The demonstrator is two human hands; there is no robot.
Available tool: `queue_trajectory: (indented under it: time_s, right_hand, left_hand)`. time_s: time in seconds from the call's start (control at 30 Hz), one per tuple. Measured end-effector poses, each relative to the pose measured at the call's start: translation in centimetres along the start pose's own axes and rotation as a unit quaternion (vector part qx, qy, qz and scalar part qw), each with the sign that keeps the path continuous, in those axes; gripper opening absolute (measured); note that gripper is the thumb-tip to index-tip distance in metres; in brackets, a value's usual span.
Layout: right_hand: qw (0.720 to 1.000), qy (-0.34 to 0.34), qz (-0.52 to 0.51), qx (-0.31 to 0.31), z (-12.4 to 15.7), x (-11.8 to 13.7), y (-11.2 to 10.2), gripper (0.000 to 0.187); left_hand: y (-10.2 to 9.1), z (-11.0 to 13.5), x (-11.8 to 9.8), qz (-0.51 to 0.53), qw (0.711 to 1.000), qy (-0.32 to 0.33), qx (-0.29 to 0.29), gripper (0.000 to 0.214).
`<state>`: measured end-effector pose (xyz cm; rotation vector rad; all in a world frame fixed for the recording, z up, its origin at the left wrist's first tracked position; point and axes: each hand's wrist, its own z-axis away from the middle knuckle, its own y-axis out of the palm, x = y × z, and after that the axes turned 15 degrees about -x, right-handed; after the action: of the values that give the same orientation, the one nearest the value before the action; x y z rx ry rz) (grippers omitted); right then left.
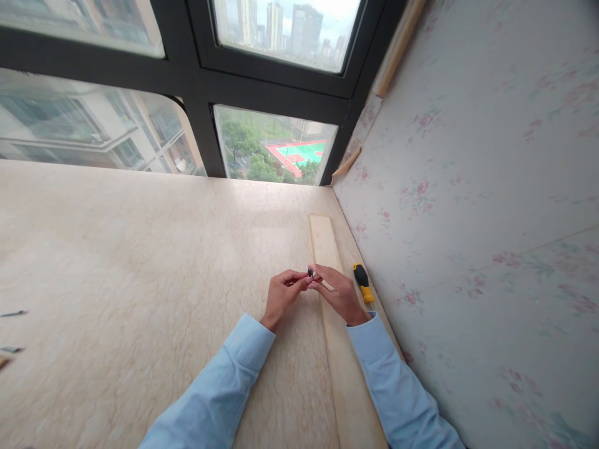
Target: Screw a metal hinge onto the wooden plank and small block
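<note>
Fingertips of both hands meet over the left edge of a long pale wooden board (324,240). Pinched between them is a small dark metal piece (309,272), too small to name. My left hand (284,294) grips it from the left, thumb and fingers pressed together. From the other side my right hand (340,292) holds it with thumb and forefinger, above the board. Just right of my right hand lies a screwdriver (362,282) with a black and yellow handle; its shaft is mostly hidden behind my wrist and sleeve.
The board rests on a beige marble-patterned sill (163,268). A flower-patterned wall (468,206) rises close on the right, with peeling strips (349,162) near the corner. A dark window frame (276,90) bounds the back. Thin metal pieces (13,350) lie at the far left.
</note>
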<state>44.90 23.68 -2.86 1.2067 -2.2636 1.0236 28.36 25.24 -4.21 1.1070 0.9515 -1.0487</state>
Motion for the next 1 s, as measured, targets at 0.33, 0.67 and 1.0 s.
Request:
queue_trajectory:
  time_s: [0.33, 0.67, 1.0]
  right_hand:
    - [1.0, -0.007, -0.006, 0.007, -0.1, 0.0, 0.0, 0.04]
    - [0.992, 0.1, -0.075, -0.012, -0.3, 0.8, -0.1, 0.043]
    - [0.998, 0.038, -0.029, -0.033, -0.4, 0.8, -0.1, 0.038]
  left_hand:
    - [0.0, 0.0, 0.1, 0.013, 1.0, 0.003, 0.018, 0.023]
    - [-0.4, 0.1, -0.9, 0.051, 0.998, -0.037, -0.002, 0.048]
    - [-0.1, 0.7, -0.6, 0.0, 1.0, -0.002, 0.023, 0.036]
